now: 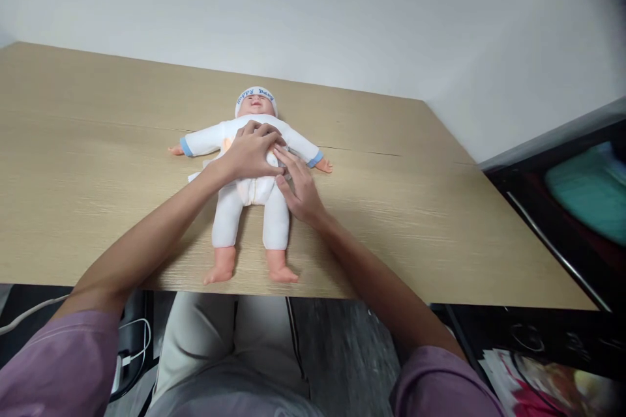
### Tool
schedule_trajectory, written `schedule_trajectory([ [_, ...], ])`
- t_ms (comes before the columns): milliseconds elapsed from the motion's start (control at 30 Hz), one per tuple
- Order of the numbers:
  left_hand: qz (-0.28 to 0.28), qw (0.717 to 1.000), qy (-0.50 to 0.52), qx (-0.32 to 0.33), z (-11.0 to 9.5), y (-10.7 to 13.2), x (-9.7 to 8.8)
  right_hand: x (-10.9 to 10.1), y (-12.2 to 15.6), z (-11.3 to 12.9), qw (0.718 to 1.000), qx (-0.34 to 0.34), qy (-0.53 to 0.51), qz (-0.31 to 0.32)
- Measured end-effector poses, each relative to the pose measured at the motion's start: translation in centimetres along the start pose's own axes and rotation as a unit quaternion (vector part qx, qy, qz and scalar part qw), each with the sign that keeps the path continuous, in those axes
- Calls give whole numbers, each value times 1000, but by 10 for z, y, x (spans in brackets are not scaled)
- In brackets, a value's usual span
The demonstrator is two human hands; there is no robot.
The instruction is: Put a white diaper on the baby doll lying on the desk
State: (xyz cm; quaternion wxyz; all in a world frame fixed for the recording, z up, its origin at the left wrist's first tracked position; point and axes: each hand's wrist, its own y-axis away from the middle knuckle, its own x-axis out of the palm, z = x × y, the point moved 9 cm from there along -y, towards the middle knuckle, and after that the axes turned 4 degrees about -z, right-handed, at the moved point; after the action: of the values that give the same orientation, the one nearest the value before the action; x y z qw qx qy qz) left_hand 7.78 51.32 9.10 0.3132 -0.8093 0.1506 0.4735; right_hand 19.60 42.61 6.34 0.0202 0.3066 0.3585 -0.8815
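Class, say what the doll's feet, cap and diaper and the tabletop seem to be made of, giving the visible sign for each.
Feet: probably vinyl or similar plastic, smooth; moulded shape, even colour.
Cap: seemingly matte fabric; no shine around its blue lettering.
Diaper: likely soft, papery nonwoven; white and puffy with creases.
Tabletop: wood or wood-look laminate, faintly glossy; fine streaks like grain.

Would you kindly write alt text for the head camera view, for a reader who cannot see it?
A person's left hand and right hand are at the front of a white diaper on a doll. It lies face-up on a wood-toned table, its feet toward the viewer.
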Motion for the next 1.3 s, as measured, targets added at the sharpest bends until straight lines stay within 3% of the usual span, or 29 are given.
schedule_trajectory([
  [133, -13, 998, 63, 28, -4, 1, -13, 7, 0, -4, 1000, -5, 11, 18],
  [233, -70, 986, 147, 47, 0, 13, -39, 6, 0, -6, 1000, -4, -4, 11],
  [367, -185, 972, 141, -28, 43, 51, -71, 3, -1, -8, 1000, 7, -13, 9],
  [467, -221, 964, 95, -110, 85, 88, -80, -3, -2, -4, 1000, 9, -20, -12],
  [567, -154, 969, 65, -179, 118, 113, -72, -9, -7, 3, 999, 25, 11, -38],
  [700, -28, 981, 8, -191, 132, 124, -58, -9, -26, 27, 997, 27, 64, -43],
  [867, 80, 978, -42, -189, 140, 127, -39, 24, -70, 55, 992, -39, 96, 67],
  [1000, 90, 975, -22, -201, 143, 130, -38, 65, -107, 41, 972, -42, 113, 204],
  [1067, 88, 972, 2, -220, 146, 131, -40, 79, -120, 32, 965, -39, 84, 244],
  [1200, 76, 958, 46, -274, 156, 135, -44, 88, -132, 28, 962, -61, 59, 258],
  [1300, 77, 955, 62, -279, 158, 134, -43, 91, -127, 31, 952, -103, 88, 275],
])
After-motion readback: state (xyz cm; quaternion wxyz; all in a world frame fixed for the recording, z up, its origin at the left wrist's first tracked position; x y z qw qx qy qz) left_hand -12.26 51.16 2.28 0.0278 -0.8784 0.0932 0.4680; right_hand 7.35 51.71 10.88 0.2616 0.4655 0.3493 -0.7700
